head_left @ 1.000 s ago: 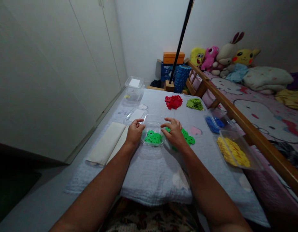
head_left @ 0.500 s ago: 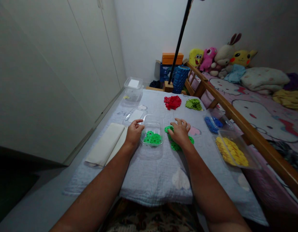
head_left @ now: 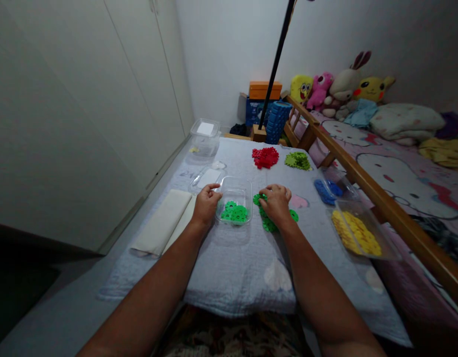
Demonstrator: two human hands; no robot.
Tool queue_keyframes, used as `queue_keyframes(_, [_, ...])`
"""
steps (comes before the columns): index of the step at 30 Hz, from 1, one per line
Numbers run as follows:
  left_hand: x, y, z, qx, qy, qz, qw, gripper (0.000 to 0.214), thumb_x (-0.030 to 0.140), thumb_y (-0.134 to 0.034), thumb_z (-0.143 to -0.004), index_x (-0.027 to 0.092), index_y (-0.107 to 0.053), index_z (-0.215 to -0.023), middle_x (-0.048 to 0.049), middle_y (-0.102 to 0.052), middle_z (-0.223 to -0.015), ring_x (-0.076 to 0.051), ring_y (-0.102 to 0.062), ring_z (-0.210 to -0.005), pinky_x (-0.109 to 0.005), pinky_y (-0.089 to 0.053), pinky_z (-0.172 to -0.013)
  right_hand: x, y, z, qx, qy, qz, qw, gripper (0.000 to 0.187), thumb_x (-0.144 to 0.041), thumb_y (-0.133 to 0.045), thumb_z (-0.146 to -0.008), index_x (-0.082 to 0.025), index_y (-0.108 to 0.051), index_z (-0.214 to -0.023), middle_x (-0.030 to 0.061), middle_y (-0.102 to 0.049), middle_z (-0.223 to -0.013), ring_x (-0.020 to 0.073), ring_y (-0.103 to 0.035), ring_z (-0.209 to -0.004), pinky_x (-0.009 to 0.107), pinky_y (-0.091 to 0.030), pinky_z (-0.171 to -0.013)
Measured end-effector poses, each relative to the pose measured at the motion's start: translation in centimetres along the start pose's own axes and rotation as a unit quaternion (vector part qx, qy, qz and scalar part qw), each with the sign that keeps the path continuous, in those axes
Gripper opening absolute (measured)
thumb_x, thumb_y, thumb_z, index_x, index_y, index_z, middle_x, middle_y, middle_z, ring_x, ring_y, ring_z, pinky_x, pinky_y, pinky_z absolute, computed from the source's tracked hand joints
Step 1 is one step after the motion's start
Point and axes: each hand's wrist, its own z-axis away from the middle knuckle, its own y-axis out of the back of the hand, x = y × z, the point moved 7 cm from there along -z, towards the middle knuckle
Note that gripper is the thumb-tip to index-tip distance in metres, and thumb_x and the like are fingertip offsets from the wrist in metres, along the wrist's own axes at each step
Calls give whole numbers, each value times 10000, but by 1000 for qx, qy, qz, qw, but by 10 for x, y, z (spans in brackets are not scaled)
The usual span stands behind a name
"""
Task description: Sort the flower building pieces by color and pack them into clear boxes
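A clear plastic box (head_left: 236, 186) sits mid-table with green discs (head_left: 234, 213) inside it. My left hand (head_left: 205, 205) grips the box's left wall, thumb at the rim. Just right of the box lies a loose pile of green discs (head_left: 269, 224). My right hand (head_left: 276, 204) rests on that pile with its fingers curled down around some of the discs.
Red discs (head_left: 265, 157) and olive-green discs (head_left: 298, 160) lie further back. Clear trays of blue discs (head_left: 326, 190) and yellow discs (head_left: 356, 232) stand at the right by a wooden bed rail (head_left: 377, 193). A folded white cloth (head_left: 162, 222), a lid (head_left: 209, 177) and another clear box (head_left: 205, 135) lie left.
My right hand moved from the box's right side onto the loose green pile, and its fingers have curled in. The left hand has stayed on the box.
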Motion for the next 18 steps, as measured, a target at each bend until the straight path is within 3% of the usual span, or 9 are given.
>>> queue_keyframes(9, [-2, 0, -1, 3, 2, 6, 1000, 422, 337, -702, -659, 160, -661, -1040, 91, -399, -591, -95, -346, -528, -234, -247, -518, 4, 1, -1, 4, 5, 35, 999, 211, -237, -615, -899, -258, -781, -1029, 113, -694, -1048, 301, -514, -1057, 542, -275, -1047])
queue_keyframes(18, [-1, 0, 0, 4, 5, 11, 1000, 424, 336, -705, -652, 158, -661, -1035, 92, -398, -593, -90, -342, -520, -229, -243, -510, 5, 4, -1, -5, -13, 4, 1000, 199, -201, -580, -890, -247, -720, -1023, 79, -740, -1013, 275, -569, -1018, 547, -233, -1077])
